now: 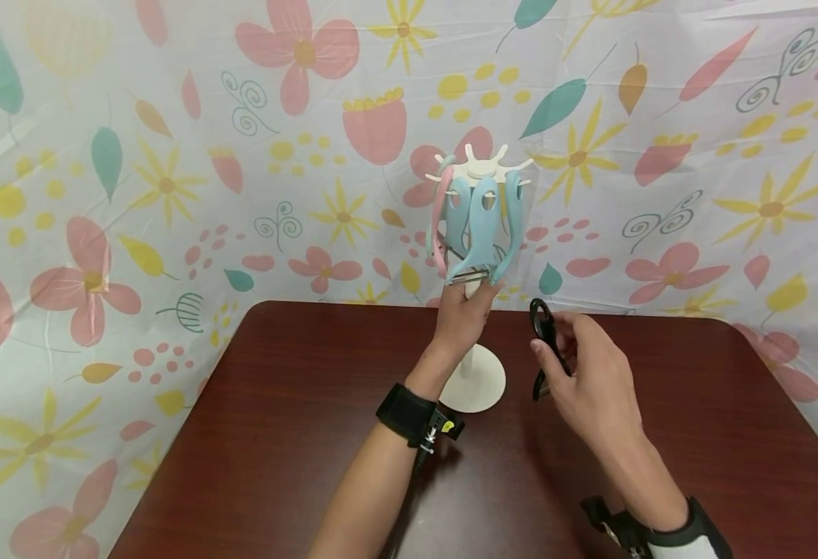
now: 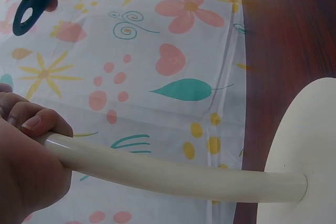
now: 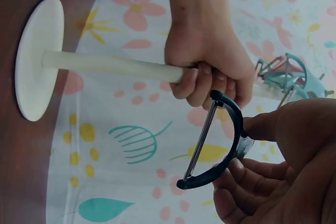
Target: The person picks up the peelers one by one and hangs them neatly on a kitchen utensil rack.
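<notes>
My left hand is wrapped around the upper pole of a cream-white stand, just under its hooks. The stand's round base is at the tabletop. Several light-blue peelers and a pink peeler hang from the spoked top. To the right of the stand, my right hand holds a dark peeler between thumb and fingers. Its metal blade faces the stand in the right wrist view, and the holed end of its handle shows in the left wrist view.
A dark reddish-brown table spreads beneath both arms. Right behind its far edge hangs a white sheet with a flower print. A black band with a small device is strapped on the left wrist, another band on the right.
</notes>
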A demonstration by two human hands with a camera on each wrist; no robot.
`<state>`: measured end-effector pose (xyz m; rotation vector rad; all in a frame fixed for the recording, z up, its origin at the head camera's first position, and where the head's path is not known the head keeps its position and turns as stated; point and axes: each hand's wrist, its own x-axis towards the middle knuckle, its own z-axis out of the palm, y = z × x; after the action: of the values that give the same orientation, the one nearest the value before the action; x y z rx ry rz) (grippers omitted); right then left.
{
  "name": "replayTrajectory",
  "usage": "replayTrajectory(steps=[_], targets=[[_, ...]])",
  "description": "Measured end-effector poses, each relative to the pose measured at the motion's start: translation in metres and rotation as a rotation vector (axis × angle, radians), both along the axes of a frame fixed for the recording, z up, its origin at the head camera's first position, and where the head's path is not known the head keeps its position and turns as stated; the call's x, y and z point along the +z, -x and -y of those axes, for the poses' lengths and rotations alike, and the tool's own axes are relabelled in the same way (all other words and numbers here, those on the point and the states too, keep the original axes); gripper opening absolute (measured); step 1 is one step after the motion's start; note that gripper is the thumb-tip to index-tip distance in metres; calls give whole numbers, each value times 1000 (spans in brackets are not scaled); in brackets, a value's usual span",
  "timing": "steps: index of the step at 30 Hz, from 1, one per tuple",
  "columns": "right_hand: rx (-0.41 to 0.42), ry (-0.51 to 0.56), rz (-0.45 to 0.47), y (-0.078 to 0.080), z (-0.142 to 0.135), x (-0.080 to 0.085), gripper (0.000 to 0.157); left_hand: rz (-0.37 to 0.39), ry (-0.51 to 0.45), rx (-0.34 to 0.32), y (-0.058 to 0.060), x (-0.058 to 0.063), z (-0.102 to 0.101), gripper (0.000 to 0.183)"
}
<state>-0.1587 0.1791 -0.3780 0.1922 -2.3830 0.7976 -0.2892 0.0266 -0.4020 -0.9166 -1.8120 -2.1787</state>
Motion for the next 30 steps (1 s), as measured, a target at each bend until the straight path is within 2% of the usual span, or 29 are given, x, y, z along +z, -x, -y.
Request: replayTrajectory(steps=[6,14,23,26,30], targets=[[-4,10,-20,3,-1,7,34,-11,6,12,-1,1,0,55],[0,11,-85,6,2,15,42,-18,6,19,-2,1,0,53],[-2,7,-163,12,-1,37,43,-20,-21,-12,-2,1,1,52],[6,14,-180,15,-3,46,42,-38,-28,-23,-4,5,2,51],[21,11,-185,17,-4,51,42,-60,-33,-36,-13,16,4,50]])
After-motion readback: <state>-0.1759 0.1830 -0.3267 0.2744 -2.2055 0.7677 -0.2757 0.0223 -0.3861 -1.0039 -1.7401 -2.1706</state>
